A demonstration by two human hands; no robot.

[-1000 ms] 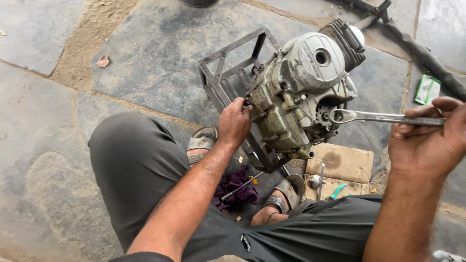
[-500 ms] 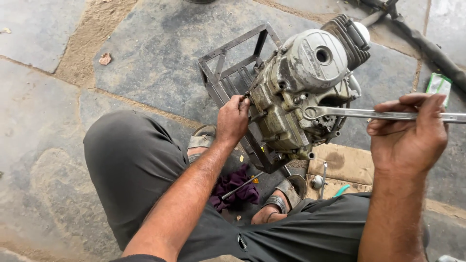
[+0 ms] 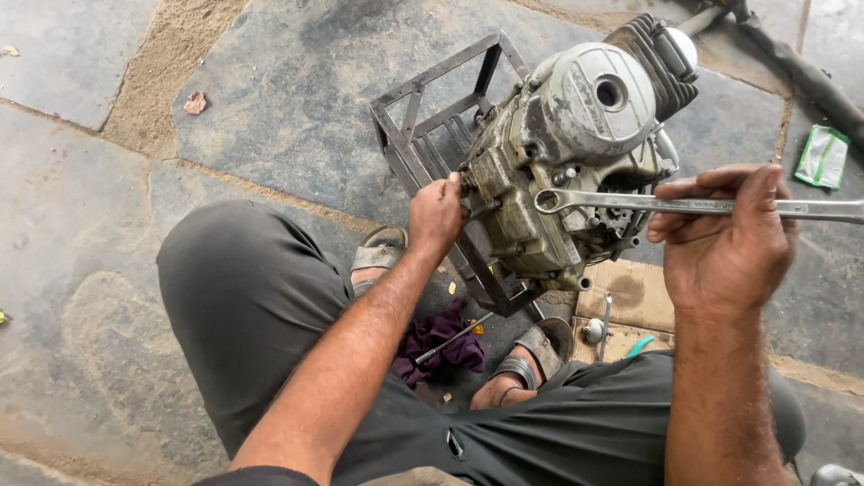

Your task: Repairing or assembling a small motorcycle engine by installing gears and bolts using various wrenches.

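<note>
On the left, stone paving [image 3: 81, 225] lay bare apart from a small brown leaf scrap [image 3: 194, 103] at the far side. The person squatted over it in dark trousers, and the left forearm ran up from the near edge toward the middle, ending in the left hand [image 3: 436, 214], closed in a fist-like grip on the left side of the engine [image 3: 567, 153], seemingly to brace it against turning force. The grimy engine sat tilted in a dark metal frame [image 3: 423, 135] just beyond the sandalled feet, its finned cylinder pointing far right, probably propped so to present its side fasteners. Between the feet lay a purple rag [image 3: 441, 340] with a thin rod [image 3: 453, 338] across it. Right of the engine, a long spanner [image 3: 693, 205] lay level, its ring end set against the casing. The right hand [image 3: 724, 247] was wrapped around the shaft, thumb on top, wrist bent up from a near-vertical forearm, a hold suited to leverage. Beneath, a piece of cardboard [image 3: 630, 297] held small parts; far right lay a green packet [image 3: 823, 157].
</note>
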